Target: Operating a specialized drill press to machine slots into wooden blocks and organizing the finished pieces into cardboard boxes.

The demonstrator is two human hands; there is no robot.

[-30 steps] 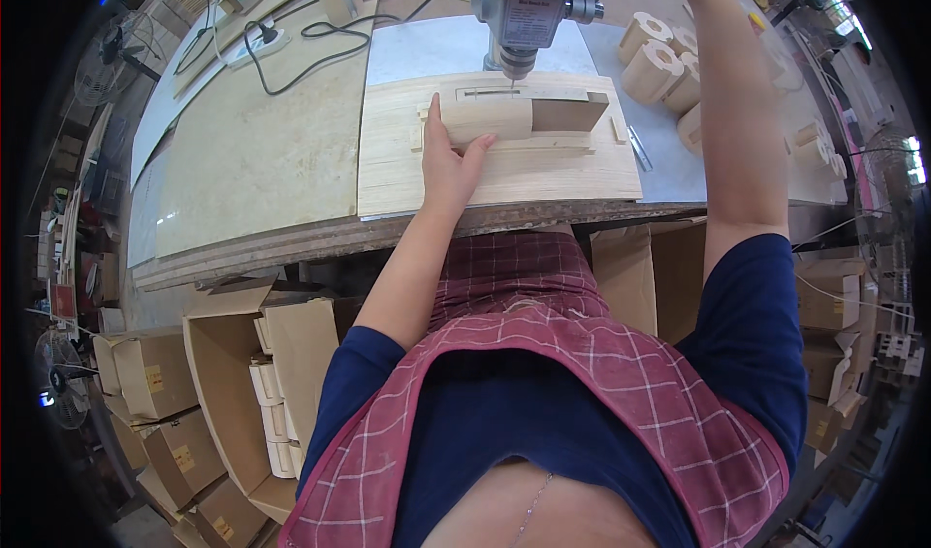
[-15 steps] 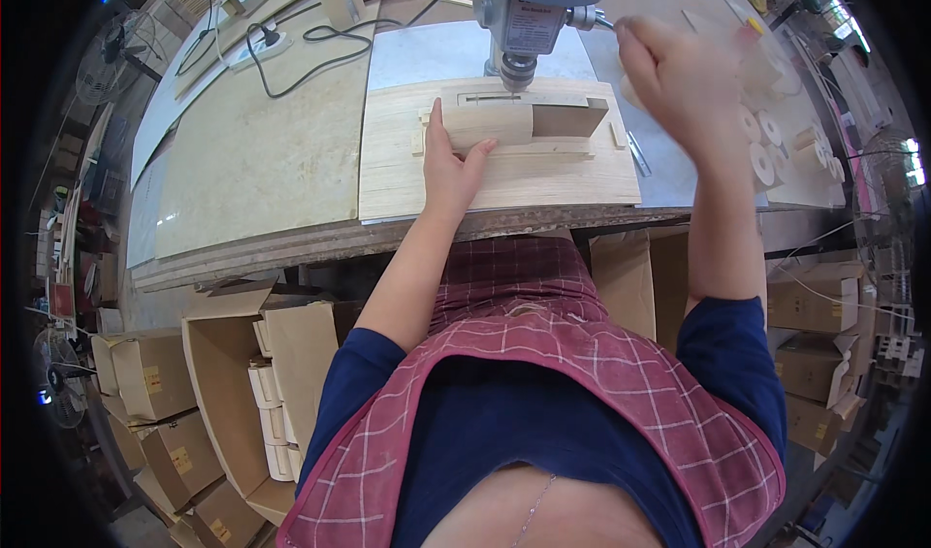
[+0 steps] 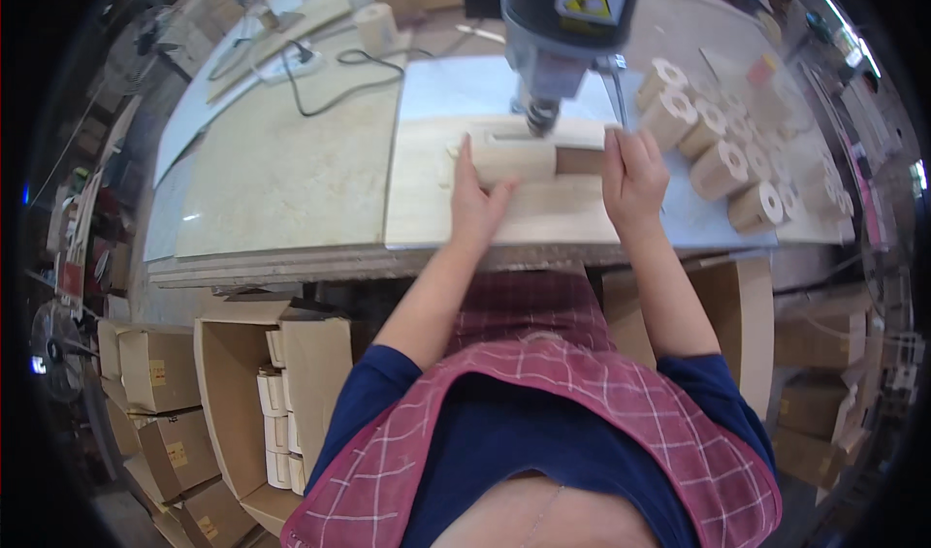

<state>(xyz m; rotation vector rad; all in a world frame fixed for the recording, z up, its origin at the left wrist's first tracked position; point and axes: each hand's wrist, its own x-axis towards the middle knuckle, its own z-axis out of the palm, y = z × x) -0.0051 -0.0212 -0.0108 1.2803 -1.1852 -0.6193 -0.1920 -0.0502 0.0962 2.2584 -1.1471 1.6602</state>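
A drill press (image 3: 553, 44) stands over a pale wooden board (image 3: 427, 213), its chuck (image 3: 541, 112) down close above a slotted wooden piece (image 3: 509, 160), beside which a brownish rectangular face shows on the right. My left hand (image 3: 478, 191) is closed on the left end of the wooden piece, fingers along its side and thumb along the front. My right hand (image 3: 632, 179) is closed around the lower end of the press's metal lever (image 3: 618, 97), just right of the piece. The picture is slightly blurred, so the bit's tip is hard to make out.
Pale hollow wooden cylinders (image 3: 722, 170) stand in rows at the right. A power strip with black cable (image 3: 339, 102) lies at back left on the bench (image 3: 281, 189). Below are open cardboard boxes (image 3: 223, 383), one holding wooden pieces (image 3: 276, 432), and stacked cartons at both sides.
My right hand has come down from high at the upper right, pulling the lever down, and the chuck is lower. My left hand stays on the piece. The view has also shifted.
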